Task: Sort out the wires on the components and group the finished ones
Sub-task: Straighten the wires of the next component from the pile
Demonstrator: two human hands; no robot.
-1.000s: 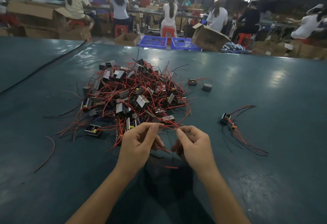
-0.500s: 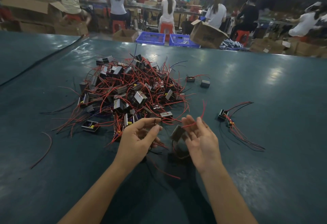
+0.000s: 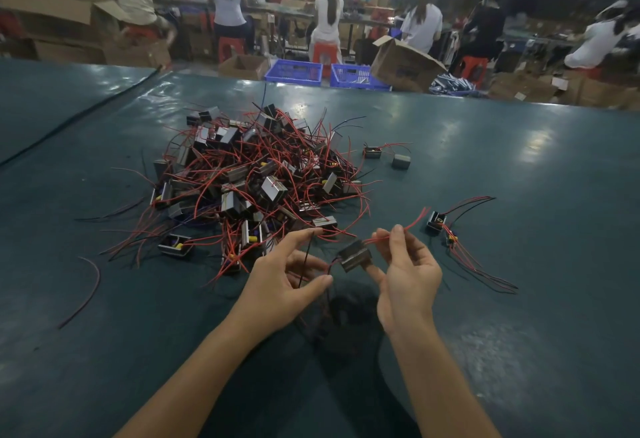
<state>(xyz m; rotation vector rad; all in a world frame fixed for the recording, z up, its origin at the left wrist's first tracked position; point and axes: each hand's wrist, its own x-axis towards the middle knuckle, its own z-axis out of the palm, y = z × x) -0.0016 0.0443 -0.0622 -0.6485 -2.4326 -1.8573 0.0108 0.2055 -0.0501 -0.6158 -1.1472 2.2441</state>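
As left hand (image 3: 284, 281) and right hand (image 3: 408, 275) pinch its wires (image 3: 415, 221), the component (image 3: 355, 255) hangs between both grips

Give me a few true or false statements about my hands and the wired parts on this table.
1. The right hand pinches the red wires of a small grey metal component held above the teal table. True.
2. The left hand lies flat on the table. False: it holds a thin black wire.
3. The tangled pile of wired components lies right of both hands. False: it is ahead, to their left.
4. Two blue plastic crates stand beyond the table. True.
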